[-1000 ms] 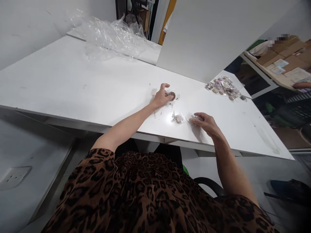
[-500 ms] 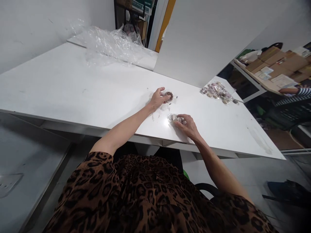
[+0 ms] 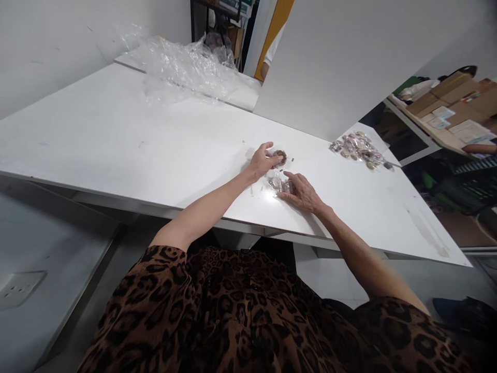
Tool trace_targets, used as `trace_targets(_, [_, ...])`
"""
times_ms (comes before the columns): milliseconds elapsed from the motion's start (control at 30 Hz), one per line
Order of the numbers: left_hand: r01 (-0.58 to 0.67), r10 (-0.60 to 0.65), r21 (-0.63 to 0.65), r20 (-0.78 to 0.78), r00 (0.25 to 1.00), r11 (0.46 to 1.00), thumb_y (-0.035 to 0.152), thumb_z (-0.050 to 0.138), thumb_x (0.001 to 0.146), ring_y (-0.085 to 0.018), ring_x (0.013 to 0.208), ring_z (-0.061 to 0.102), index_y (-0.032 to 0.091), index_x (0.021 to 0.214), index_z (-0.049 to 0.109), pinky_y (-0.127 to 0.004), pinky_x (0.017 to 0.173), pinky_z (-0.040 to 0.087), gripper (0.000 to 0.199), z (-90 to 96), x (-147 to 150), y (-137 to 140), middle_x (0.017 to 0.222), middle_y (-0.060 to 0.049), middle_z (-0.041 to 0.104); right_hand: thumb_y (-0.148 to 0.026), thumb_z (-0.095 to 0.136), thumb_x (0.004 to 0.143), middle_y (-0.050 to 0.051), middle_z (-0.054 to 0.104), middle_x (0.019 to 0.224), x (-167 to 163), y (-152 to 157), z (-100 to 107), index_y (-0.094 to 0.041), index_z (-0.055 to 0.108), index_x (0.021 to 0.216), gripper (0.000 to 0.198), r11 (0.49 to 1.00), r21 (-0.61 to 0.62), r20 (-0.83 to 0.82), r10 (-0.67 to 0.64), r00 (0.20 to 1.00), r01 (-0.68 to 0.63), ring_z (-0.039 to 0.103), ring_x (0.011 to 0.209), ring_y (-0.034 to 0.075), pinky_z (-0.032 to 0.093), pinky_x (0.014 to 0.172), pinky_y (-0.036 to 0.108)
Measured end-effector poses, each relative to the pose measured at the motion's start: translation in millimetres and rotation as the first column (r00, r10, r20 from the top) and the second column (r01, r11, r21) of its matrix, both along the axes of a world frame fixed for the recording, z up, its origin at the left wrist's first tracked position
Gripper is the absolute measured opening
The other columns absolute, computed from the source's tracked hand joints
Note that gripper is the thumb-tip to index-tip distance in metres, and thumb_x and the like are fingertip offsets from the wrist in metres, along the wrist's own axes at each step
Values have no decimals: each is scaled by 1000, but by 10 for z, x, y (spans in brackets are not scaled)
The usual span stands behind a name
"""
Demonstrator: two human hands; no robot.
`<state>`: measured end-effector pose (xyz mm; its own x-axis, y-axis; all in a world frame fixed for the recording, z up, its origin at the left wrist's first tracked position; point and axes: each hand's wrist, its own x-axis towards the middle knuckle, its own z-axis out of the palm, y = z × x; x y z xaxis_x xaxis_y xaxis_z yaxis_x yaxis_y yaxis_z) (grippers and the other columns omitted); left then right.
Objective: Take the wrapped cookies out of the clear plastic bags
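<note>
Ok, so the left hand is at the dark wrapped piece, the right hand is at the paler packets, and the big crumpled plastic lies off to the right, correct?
Not quite: the head view shows the crumpled plastic off to the left, at the table's back edge. The left hand is at the dark wrapped piece, the right hand at the paler packets.

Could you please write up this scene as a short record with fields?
Left hand: left hand around a dark wrapped item
Right hand: right hand at clear packets, grip unclear
Surface: white table
Far right of table: pile of wrapped pieces
Far left of table: crumpled clear plastic
Background, right: cardboard boxes on another table
</note>
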<state>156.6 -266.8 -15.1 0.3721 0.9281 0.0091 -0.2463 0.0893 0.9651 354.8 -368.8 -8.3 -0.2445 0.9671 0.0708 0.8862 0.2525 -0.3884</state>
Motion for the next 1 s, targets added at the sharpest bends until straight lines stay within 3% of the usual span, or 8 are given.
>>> trace_targets(100, [-40, 39, -32, -18, 999, 999, 21, 72, 90, -12, 86, 65, 17, 146, 45, -28, 80, 56, 62, 3, 11, -19, 128, -13, 61, -74, 71, 78, 13, 63, 120, 79, -28, -29, -25, 56, 144, 84, 997, 3, -115, -78, 990, 79, 61, 107, 31, 51, 100, 51])
trace_targets(233, [-101, 97, -102, -35, 995, 990, 22, 71, 92, -16, 92, 68, 16, 150, 42, -30, 82, 55, 65, 27, 15, -9, 126, -14, 63, -66, 86, 64, 4, 67, 92, 216, -138, 31, -23, 67, 114, 69, 963, -182, -365, -253, 896, 197, 62, 83, 22, 55, 82, 42])
trace_targets(367, [-173, 168, -121, -52, 984, 977, 23, 73, 91, -20, 101, 69, 16, 151, 42, -31, 84, 55, 67, 49, 1, 22, 134, -17, 60, -57, 93, 60, 2, 68, 87, 121, -163, 216, -22, 61, 94, 58, 957, -267, -609, -258, 750, 113, 64, 80, 19, 56, 81, 41])
trace_targets(467, [-213, 209, -113, -42, 977, 971, 23, 71, 93, -18, 103, 68, 17, 151, 41, -28, 84, 55, 66, 48, -21, 37, 135, -16, 60, -55, 89, 69, 10, 70, 115, -69, -8, 342, -22, 62, 92, 49, 976, -211, -540, -69, 839, -56, 66, 107, 26, 54, 95, 48])
trace_targets(567, [-241, 238, -99, -35, 971, 966, 22, 70, 92, -16, 101, 67, 17, 151, 42, -26, 83, 54, 65, 38, -52, 52, 131, -14, 60, -58, 82, 74, 14, 56, 146, -201, 256, 370, -21, 64, 88, 44, 951, -214, -318, 148, 936, -223, 51, 136, 36, 46, 109, 53])
trace_targets(667, [-269, 266, -91, -47, 963, 959, 21, 71, 91, -14, 95, 67, 16, 150, 44, -24, 80, 53, 65, 38, -83, 73, 125, -12, 62, -58, 74, 79, 16, 61, 130, -229, 470, 329, -21, 64, 91, 40, 931, -254, -174, 222, 959, -261, 58, 122, 34, 47, 105, 52])
trace_targets(800, [-303, 298, -88, -60, 953, 949, 19, 72, 89, -11, 86, 64, 14, 149, 44, -21, 74, 53, 66, 43, -105, 100, 118, -10, 61, -49, 76, 76, 9, 61, 100, -171, 450, 288, -20, 62, 92, 36, 966, -206, -79, 143, 987, -156, 59, 90, 25, 51, 85, 42])
trace_targets(1000, [-299, 297, -86, -31, 954, 951, 20, 76, 85, -9, 76, 64, 15, 145, 47, -24, 73, 54, 67, 16, -93, 108, 107, -5, 63, -40, 79, 75, 9, 65, 114, 19, -59, 279, -23, 58, 133, 63, 981, -186, -235, -104, 966, 61, 61, 83, 19, 50, 71, 33])
